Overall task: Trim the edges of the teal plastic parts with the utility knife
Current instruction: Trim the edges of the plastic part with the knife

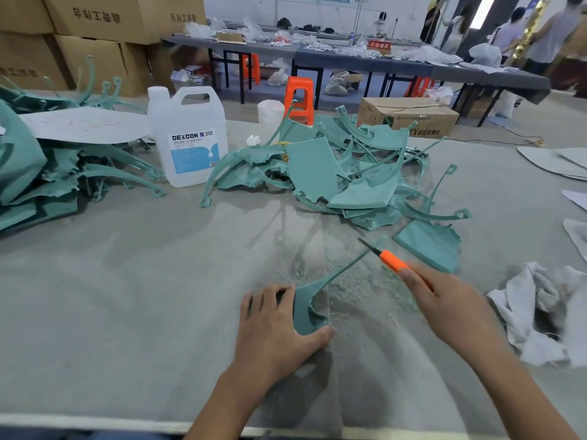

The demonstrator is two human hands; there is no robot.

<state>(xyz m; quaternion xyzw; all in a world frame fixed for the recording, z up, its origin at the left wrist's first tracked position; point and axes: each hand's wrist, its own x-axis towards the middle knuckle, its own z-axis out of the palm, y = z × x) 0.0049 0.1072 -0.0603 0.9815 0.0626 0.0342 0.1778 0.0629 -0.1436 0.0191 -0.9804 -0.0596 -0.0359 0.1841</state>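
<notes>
My left hand (275,325) grips the broad end of a teal plastic part (309,304) on the table. Its thin arm runs up and right toward the knife blade. My right hand (444,300) holds an orange utility knife (392,261), with the dark blade out and its tip beside or on the thin arm. Fine teal shavings (355,287) lie on the table around the part. A heap of teal parts (336,173) is behind it, and a second heap (47,173) is at the far left. One flat teal piece (428,246) lies just beyond the knife.
A white DEXCON jug (190,138) stands between the two heaps. Crumpled white cloth (546,319) lies at the right. Grey sheets (559,161) lie at the far right edge. A cardboard box (409,117), orange stools and long tables with people are beyond the table.
</notes>
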